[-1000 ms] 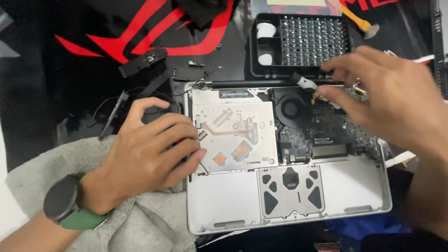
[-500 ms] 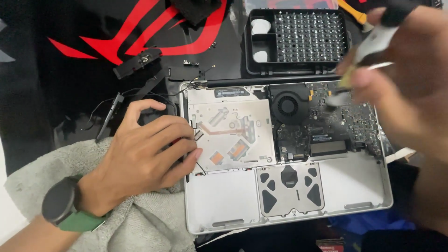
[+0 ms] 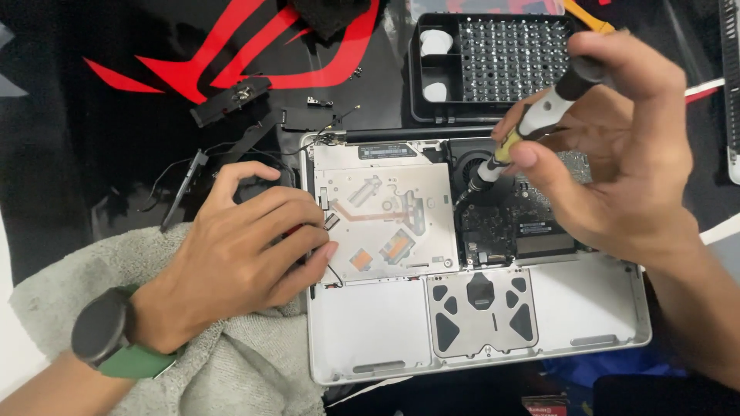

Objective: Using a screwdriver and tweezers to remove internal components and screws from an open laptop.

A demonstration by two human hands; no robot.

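Gripping a slim screwdriver (image 3: 532,127) between fingers and thumb, the right hand (image 3: 609,162) holds its tip down at the fan and circuit board of an opened silver laptop (image 3: 478,262). The left hand (image 3: 247,254) rests flat, fingers spread, on the laptop's left edge beside the silver drive, grasping nothing, above a grey towel (image 3: 154,362). Behind the laptop on the table (image 3: 69,139) sits a black tray (image 3: 493,65) holding rows of small bits and white round pieces.
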